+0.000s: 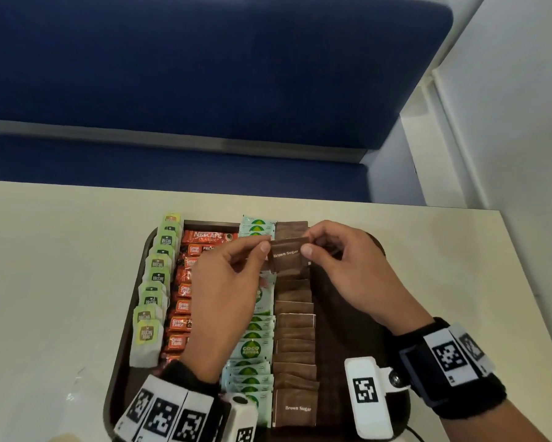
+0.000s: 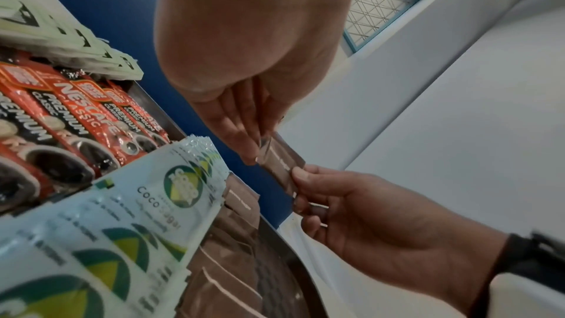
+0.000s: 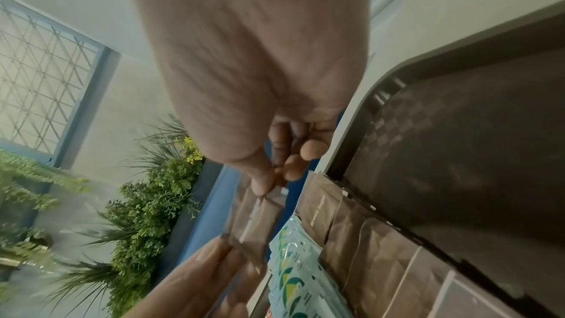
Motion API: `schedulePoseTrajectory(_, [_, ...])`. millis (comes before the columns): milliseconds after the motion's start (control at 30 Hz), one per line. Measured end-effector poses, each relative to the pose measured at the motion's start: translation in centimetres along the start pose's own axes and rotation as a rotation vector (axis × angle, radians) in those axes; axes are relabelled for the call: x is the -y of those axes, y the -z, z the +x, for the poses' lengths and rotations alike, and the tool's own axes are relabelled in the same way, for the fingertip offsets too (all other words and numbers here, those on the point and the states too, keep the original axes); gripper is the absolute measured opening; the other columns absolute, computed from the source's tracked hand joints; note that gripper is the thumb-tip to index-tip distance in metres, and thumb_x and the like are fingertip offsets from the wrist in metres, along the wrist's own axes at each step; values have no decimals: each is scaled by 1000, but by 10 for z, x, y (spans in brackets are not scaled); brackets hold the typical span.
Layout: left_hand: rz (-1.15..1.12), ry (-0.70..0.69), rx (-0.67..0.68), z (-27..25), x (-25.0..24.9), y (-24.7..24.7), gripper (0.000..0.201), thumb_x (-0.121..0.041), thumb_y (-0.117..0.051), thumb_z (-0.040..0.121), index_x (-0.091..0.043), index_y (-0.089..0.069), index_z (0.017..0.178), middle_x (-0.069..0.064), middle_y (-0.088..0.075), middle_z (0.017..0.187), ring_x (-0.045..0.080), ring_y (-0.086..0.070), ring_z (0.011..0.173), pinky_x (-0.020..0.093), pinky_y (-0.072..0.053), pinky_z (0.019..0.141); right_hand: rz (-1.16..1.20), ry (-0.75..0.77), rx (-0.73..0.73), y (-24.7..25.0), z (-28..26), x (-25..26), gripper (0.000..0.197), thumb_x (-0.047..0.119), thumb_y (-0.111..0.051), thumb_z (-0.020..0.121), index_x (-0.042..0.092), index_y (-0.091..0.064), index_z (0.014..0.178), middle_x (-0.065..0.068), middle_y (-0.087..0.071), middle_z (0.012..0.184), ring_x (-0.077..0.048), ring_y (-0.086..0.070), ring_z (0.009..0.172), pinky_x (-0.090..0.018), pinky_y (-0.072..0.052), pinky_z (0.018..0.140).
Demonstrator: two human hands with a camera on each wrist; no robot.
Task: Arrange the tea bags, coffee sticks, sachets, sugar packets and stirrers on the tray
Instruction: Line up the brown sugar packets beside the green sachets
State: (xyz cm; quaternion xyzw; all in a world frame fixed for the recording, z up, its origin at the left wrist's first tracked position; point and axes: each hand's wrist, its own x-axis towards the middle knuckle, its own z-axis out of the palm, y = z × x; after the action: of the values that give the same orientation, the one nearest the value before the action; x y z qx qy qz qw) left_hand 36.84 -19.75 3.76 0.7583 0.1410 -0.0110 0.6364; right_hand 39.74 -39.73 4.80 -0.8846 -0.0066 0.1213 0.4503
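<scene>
Brown sugar packet (image 1: 287, 254) held above the tray (image 1: 357, 317), long axis 9-to-3 o'clock: left hand (image 1: 227, 282) pinches its 9 o'clock end, right hand (image 1: 348, 266) its 3 o'clock end, both equally near. The brown sugar row (image 1: 295, 339) lies directly beneath, toward 6 o'clock. Right hand's curled fingers seem to hide more packets, count unclear; no stirrers visible.

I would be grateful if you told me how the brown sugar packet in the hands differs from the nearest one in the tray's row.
The held brown sugar packet is lifted above the tray, pinched at its sides by the left hand and right hand; the nearest packet lies in the row, untouched. The held one tilts; the nearest sits square. Both are brown, printed "Brown Sugar".
</scene>
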Motion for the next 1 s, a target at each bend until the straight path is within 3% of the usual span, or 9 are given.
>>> schedulePoseTrajectory(100, [-9, -12, -55, 1, 0, 2, 18, -19, -70, 104, -31, -81, 109, -18, -81, 97, 4, -78, 89, 39, -65, 86, 70, -68, -114, -2, 4, -9, 4, 28, -69, 102, 30, -72, 101, 19, -75, 99, 3, -66, 98, -11, -46, 80])
schedulePoseTrajectory(200, [-14, -6, -76, 6, 1, 9, 18, -14, -70, 103, -29, -81, 108, -15, -81, 100, 6, -78, 90, 43, -65, 90, 99, -137, -166, -6, 8, -19, 5, 26, -69, 103, 27, -73, 102, 13, -76, 100, -2, -68, 97, -19, -46, 82])
schedulePoseTrajectory(433, [-55, 34, -60, 8, 4, 19, 15, -13, -71, 101, -24, -81, 105, -6, -83, 98, 14, -79, 87, 46, -67, 87, 60, -181, -141, -19, 11, -26, 8, 25, -68, 103, 29, -73, 98, 14, -75, 95, 4, -65, 92, -9, -42, 74])
schedulePoseTrajectory(600, [-58, 42, -41, 7, 5, 21, 16, -12, -71, 102, -24, -80, 105, -8, -83, 98, 14, -79, 85, 38, -67, 83, 44, -191, -149, -25, 10, -27, 8, 24, -68, 103, 28, -73, 97, 12, -75, 91, 5, -64, 89, -4, -41, 68])
schedulePoseTrajectory(767, [-54, 44, -31, 6, 5, 22, 16, -11, -70, 102, -24, -80, 105, -9, -83, 97, 13, -79, 83, 29, -66, 80, 13, -175, -179, -32, 8, -28, 8, 21, -69, 102, 28, -71, 97, 11, -72, 88, 0, -64, 81, -10, -45, 69])
schedulePoseTrajectory(867, [-55, 49, -34, 6, 5, 24, 15, -12, -71, 102, -23, -80, 105, -9, -83, 97, 15, -80, 84, 31, -66, 80, -10, -146, -214, -35, 7, -28, 9, 18, -70, 101, 25, -70, 95, 10, -70, 84, 6, -58, 72, -7, -44, 66])
schedulePoseTrajectory(1000, [-40, 46, -32, 6, 5, 25, 14, -13, -72, 101, -24, -80, 106, -9, -82, 97, 15, -79, 85, 31, -65, 80, 9, -153, -228, -37, 7, -28, 10, 17, -72, 99, 25, -67, 97, 7, -70, 82, 4, -57, 69, -8, -44, 64])
